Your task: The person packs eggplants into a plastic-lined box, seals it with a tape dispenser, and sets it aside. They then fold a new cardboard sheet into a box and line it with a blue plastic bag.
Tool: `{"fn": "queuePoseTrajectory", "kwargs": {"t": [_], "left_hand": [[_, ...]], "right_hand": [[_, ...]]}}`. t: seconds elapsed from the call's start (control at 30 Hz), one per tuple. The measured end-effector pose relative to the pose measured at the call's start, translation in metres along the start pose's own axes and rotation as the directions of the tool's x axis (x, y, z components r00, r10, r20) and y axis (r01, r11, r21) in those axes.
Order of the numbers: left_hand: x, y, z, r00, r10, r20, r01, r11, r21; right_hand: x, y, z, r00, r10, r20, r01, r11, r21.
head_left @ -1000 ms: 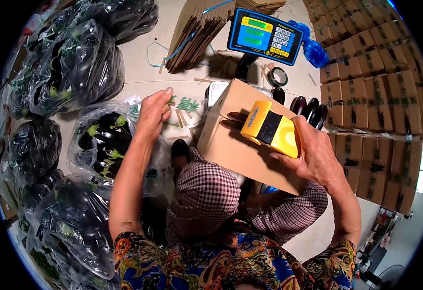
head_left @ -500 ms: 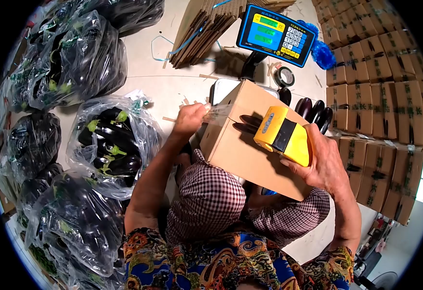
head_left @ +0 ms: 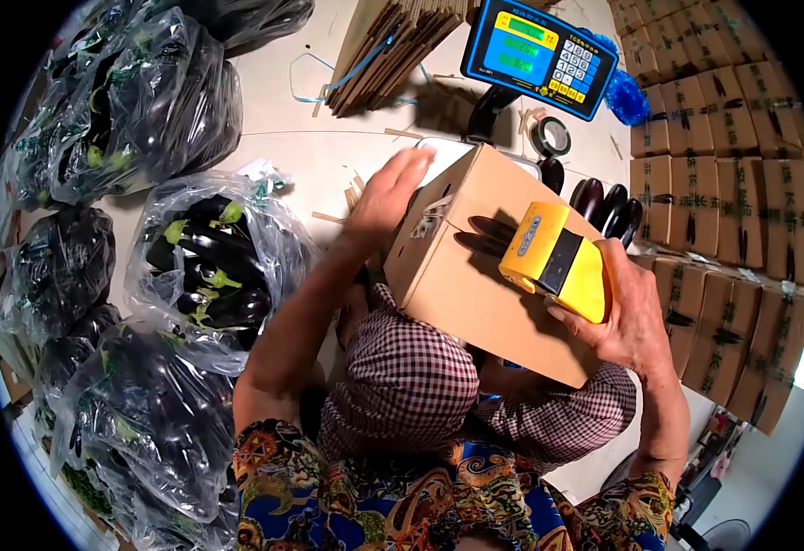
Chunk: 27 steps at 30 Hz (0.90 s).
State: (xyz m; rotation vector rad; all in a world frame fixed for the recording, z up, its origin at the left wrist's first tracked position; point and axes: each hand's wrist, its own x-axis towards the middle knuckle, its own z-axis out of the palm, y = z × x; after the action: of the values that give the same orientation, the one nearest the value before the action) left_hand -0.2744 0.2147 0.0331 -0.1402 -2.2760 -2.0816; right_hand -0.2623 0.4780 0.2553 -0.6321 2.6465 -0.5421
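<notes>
A cardboard box (head_left: pixel 475 285) with dark eggplant pictures on its top is tilted in front of my knees, near the weighing platform (head_left: pixel 439 151). My right hand (head_left: pixel 630 312) is wrapped round a yellow tape dispenser (head_left: pixel 558 262) with a black band, which overlaps the box top. At the left end of the box, my left hand (head_left: pixel 395 191) has its fingers stretched out beside the edge, holding nothing. A strip of clear tape (head_left: pixel 431 219) lies wrinkled on that end face.
Plastic bags of eggplants (head_left: pixel 209 266) fill the left side. Several loose eggplants (head_left: pixel 609 207) lie behind the box. A scale display (head_left: pixel 542 57), a tape roll (head_left: pixel 550 136) and flattened cardboard (head_left: pixel 393 50) are at the back. Stacked boxes (head_left: pixel 724 202) line the right.
My left hand has let go of the tape end and opened its fingers, moving slightly up and right. The tape now lies against the box's end. The view has shifted a little.
</notes>
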Motion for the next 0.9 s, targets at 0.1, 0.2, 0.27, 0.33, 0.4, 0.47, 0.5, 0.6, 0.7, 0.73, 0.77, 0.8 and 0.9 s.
{"fn": "queuePoseTrajectory", "kwargs": {"t": [0.1, 0.2, 0.27, 0.33, 0.4, 0.47, 0.5, 0.6, 0.7, 0.73, 0.77, 0.8, 0.9], "left_hand": [[0.025, 0.047, 0.023, 0.977, -0.07, 0.2, 0.146, 0.906, -0.397], [0.026, 0.061, 0.024, 0.927, -0.154, 0.341, 0.35, 0.682, -0.642], [0.025, 0.064, 0.024, 0.905, -0.202, 0.375, 0.416, 0.601, -0.682], [0.026, 0.061, 0.025, 0.899, -0.24, 0.366, 0.433, 0.611, -0.663], [0.026, 0.062, 0.026, 0.915, -0.172, 0.364, 0.379, 0.674, -0.634], [0.026, 0.063, 0.022, 0.921, -0.136, 0.366, 0.337, 0.75, -0.569], [0.028, 0.064, 0.02, 0.919, -0.132, 0.371, 0.323, 0.793, -0.517], [0.032, 0.061, 0.023, 0.924, -0.135, 0.357, 0.297, 0.842, -0.45], [0.029, 0.058, 0.034, 0.948, -0.188, 0.258, 0.293, 0.834, -0.467], [0.027, 0.058, 0.035, 0.954, -0.215, 0.21, 0.291, 0.829, -0.477], [0.027, 0.053, 0.036, 0.972, -0.173, 0.159, 0.229, 0.848, -0.478], [0.027, 0.057, 0.035, 0.97, -0.187, 0.153, 0.237, 0.859, -0.455], [0.021, 0.065, 0.033, 0.978, -0.169, 0.124, 0.204, 0.904, -0.376]], "right_hand": [[0.001, 0.0, 0.0, 1.0, -0.007, -0.002, 0.008, 1.0, 0.027], [0.0, 0.005, 0.003, 1.0, -0.02, -0.004, 0.02, 1.0, -0.003], [-0.003, 0.006, 0.007, 0.999, -0.041, -0.026, 0.041, 0.999, -0.005], [-0.004, 0.006, 0.009, 0.996, -0.071, -0.061, 0.069, 0.997, -0.03], [-0.005, 0.006, 0.008, 0.995, -0.074, -0.061, 0.073, 0.997, -0.023], [-0.004, 0.006, 0.008, 0.995, -0.076, -0.059, 0.074, 0.997, -0.026], [-0.005, 0.005, 0.008, 0.996, -0.072, -0.058, 0.071, 0.997, -0.034], [-0.006, 0.004, 0.007, 0.994, -0.078, -0.072, 0.074, 0.996, -0.057], [-0.006, 0.007, 0.01, 0.993, -0.078, -0.09, 0.071, 0.994, -0.078], [-0.006, 0.008, 0.011, 0.992, -0.079, -0.094, 0.071, 0.994, -0.084], [-0.006, 0.008, 0.011, 0.991, -0.086, -0.1, 0.077, 0.993, -0.091], [-0.006, 0.007, 0.011, 0.99, -0.091, -0.106, 0.081, 0.992, -0.098], [-0.009, 0.008, 0.01, 0.986, -0.121, -0.112, 0.109, 0.988, -0.11]]}}
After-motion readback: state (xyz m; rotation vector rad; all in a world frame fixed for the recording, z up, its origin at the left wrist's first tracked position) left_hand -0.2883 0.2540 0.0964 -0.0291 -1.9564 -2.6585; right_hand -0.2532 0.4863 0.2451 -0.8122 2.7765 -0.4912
